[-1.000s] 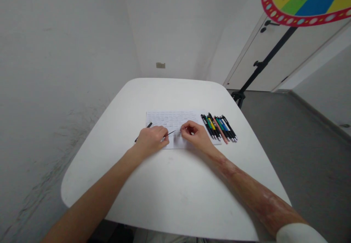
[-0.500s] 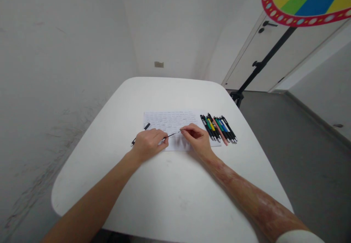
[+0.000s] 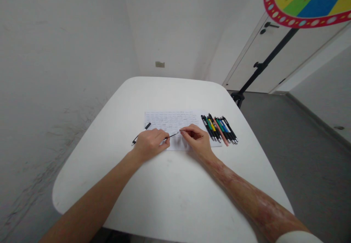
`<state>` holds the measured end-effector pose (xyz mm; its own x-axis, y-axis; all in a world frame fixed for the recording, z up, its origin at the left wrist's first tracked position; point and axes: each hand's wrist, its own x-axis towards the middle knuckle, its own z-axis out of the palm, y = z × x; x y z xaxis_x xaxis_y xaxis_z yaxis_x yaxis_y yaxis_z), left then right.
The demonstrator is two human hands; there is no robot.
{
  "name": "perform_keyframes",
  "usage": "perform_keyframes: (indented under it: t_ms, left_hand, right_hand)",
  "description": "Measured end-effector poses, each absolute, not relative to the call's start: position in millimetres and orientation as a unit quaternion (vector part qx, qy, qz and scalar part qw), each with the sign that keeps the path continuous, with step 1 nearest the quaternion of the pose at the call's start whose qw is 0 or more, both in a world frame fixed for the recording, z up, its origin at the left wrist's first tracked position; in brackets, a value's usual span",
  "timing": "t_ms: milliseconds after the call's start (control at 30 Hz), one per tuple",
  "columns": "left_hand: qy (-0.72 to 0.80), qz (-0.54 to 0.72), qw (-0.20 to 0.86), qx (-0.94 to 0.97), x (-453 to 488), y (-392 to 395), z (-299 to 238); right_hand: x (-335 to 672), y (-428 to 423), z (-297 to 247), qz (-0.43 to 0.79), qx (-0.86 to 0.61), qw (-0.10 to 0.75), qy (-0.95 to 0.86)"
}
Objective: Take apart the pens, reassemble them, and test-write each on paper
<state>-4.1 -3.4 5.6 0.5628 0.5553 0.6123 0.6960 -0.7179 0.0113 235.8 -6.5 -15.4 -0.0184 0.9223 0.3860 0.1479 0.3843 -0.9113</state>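
My left hand (image 3: 150, 145) rests closed on the near edge of a sheet of paper (image 3: 172, 120) covered with handwriting. A thin dark refill (image 3: 172, 135) runs from its fingers to my right hand (image 3: 196, 140), which pinches the other end. Both hands lie on a white table (image 3: 170, 195). Just left of my left hand a black pen barrel (image 3: 140, 135) lies on the table, partly hidden by the hand. A row of several pens (image 3: 219, 128) with black, yellow, green, pink and blue bodies lies right of the paper, close to my right hand.
White walls stand close on the left and behind the table. A black tripod stand (image 3: 261, 65) with a colourful round wheel (image 3: 307, 2) rises at the right, in front of a white door (image 3: 274, 64). Grey floor lies to the right.
The hands have hardly moved. My right fingers have lowered a little onto the paper since a second ago; the view has shifted slightly.
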Motion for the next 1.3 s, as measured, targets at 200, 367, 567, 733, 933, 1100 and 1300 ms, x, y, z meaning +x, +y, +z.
perform_keyframes:
  t_ms: [200,367,567,733,933,1100,1300]
  left_hand:
    - [-0.356,-0.302,0.127,-0.875,-5,-2,5]
    - [-0.366,-0.294,0.103,-0.877,-4,-3,3]
    - [-0.357,-0.317,0.092,-0.874,-2,-5,0]
    - [-0.348,-0.338,0.081,-0.871,-1,-6,1]
    - [-0.326,-0.348,0.085,-0.875,-1,-6,2]
    - [-0.310,-0.370,0.084,-0.872,0,-7,1]
    - [-0.347,-0.395,0.090,-0.846,-11,-5,10]
  right_hand:
    - [235,-8,-13,0.356,-0.431,0.556,-0.615]
    - [233,-9,-11,0.355,-0.425,0.540,-0.634]
    - [229,-13,-4,0.351,-0.424,0.492,-0.675]
    - [229,-13,-4,0.369,-0.419,0.481,-0.676]
    - [230,-10,-7,0.380,-0.416,0.479,-0.673]
    - [230,-11,-8,0.380,-0.403,0.479,-0.681]
    - [230,-11,-12,0.375,-0.408,0.524,-0.647]
